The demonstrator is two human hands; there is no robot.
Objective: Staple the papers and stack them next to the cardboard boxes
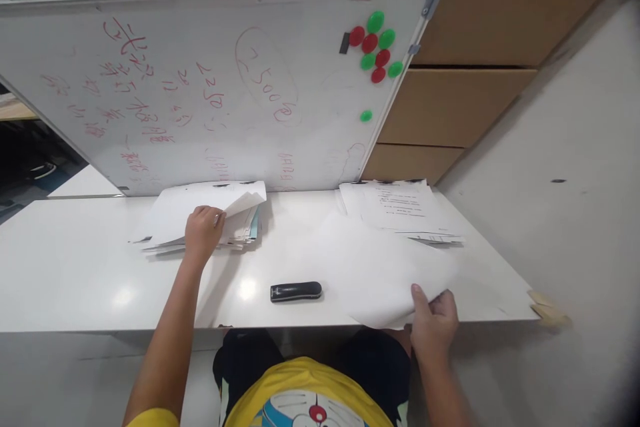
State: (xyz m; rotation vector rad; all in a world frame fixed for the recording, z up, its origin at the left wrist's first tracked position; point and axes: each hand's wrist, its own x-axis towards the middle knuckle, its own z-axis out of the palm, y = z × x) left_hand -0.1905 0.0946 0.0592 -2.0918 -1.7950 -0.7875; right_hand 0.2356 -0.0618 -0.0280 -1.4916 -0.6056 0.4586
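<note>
At the left paper stack (170, 210), my left hand (204, 230) pinches the near edge of the top sheet, whose right corner curls up. Darker and bluish page edges show beneath that sheet. My right hand (434, 320) grips the near right corner of a blank white sheet of paper (385, 273), thumb on top. This sheet slants over the table's front edge, and its far part lies close to the right paper stack (405, 207), which has printed lines on top. Between my hands a black stapler (296, 291) lies on the table.
A whiteboard (310, 113) with red handwriting stands along the back of the white table (65, 267). Red and green round magnets (370, 43) cluster at its upper right. Brown cardboard boxes (455, 107) are stacked behind it, beside the right wall (565, 180).
</note>
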